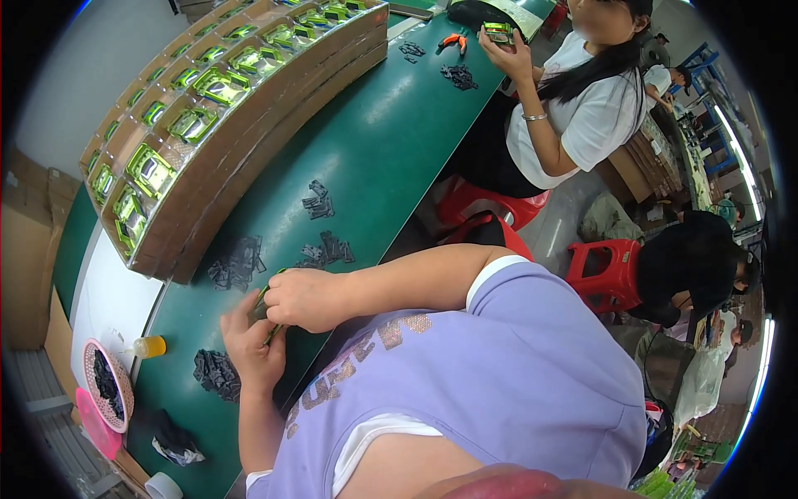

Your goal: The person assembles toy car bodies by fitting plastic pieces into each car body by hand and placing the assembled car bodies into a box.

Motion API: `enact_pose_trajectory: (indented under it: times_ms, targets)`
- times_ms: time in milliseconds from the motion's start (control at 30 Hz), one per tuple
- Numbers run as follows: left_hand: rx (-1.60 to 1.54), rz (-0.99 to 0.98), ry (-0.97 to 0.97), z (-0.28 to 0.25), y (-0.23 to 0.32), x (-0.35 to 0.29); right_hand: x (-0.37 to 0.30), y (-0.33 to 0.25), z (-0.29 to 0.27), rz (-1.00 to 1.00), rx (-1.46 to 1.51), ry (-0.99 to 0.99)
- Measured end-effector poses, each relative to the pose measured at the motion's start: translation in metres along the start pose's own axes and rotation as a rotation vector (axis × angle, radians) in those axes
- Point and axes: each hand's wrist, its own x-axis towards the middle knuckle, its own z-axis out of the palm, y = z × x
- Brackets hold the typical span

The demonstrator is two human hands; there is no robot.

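Note:
My left hand (pixel 253 343) grips a green-edged toy car body (pixel 272 333) from the lower left, its fingers curled around the side. My right hand (pixel 307 299) closes on the same car body from the other side, fingertips bent over its top. Much of the shell hides behind my fingers, so any small part between them cannot be made out. Close by on the green table (pixel 274 212) lie piles of small black plastic parts: one pile (pixel 218 374) beside my left wrist, another (pixel 237 263) just beyond my hands, and a third (pixel 330 249) near my right hand.
A long cardboard box (pixel 249 137) holds rows of green car bodies in compartments. A pink basket (pixel 125 391) with black parts and a yellow-capped bottle (pixel 150 347) stand at lower left. A co-worker (pixel 573 108) holds a green car body (pixel 499 33); orange-handled pliers (pixel 454 41) lie nearby.

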Motion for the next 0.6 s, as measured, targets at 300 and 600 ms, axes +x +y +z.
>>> enact_pose_trajectory:
  times_ms: [300,600]
  targets:
    - [-0.028,-0.078,0.036,0.0024,-0.0018,-0.0031,-0.0017,0.0047,-0.0015,0.031,0.065,-0.01]
    - [-0.025,-0.01,0.05,0.0017,-0.0024,-0.0026,0.0016,0.004,0.0017,0.017,0.049,-0.028]
